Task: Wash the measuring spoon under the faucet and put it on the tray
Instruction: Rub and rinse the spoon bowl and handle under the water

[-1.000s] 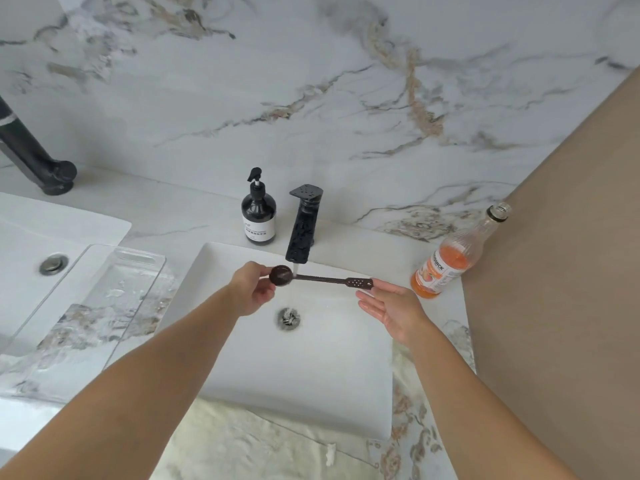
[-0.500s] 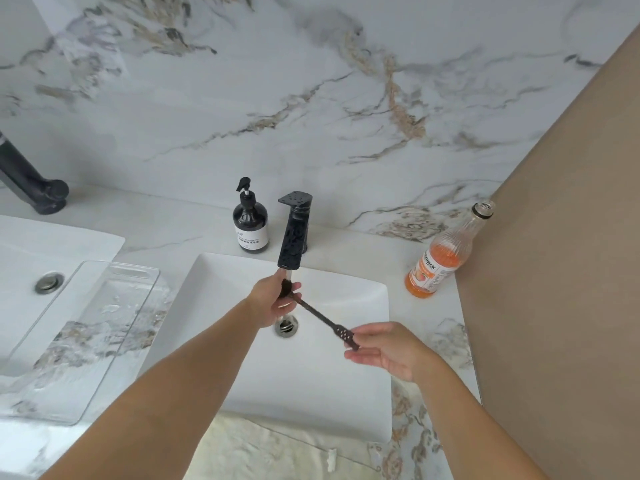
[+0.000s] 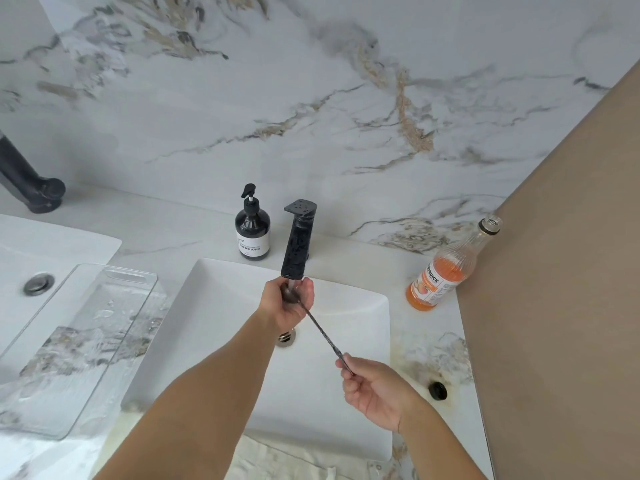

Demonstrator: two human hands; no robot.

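a veined marble wall [image 3: 311, 98] and matching countertop [image 3: 173, 237] frame a white rectangular basin [image 3: 346, 306], with a black soap dispenser [image 3: 252, 226] just beside the black faucet [image 3: 297, 247] at the back edge, an uncapped bottle of orange drink [image 3: 446, 271] to the right and its black cap [image 3: 437, 390] lying near the basin's right rim. the measuring spoon [image 3: 322, 332] sits over the basin, its bowl right under the faucet's spout in a thin stream of water and its long dark handle slanting down toward the person. the left hand [image 3: 291, 304] is cupped around the bowl end, fingers curled against it as if rubbing it, while the right hand [image 3: 375, 393] pinches the tip of the handle between thumb and forefinger, the other fingers loosely folded. the spoon looks thin, stiff and light, probably metal, so it should carry no real weight but will be slick when wet; a pinch at the very tip gives little control, and a firmer hold nearer the middle of the handle would likely suit the carry. the clear tray [image 3: 79, 341] lies to the left on the counter, between this basin and a second one, wet-looking and well apart from the spoon. set down flat there, the spoon should not roll far.
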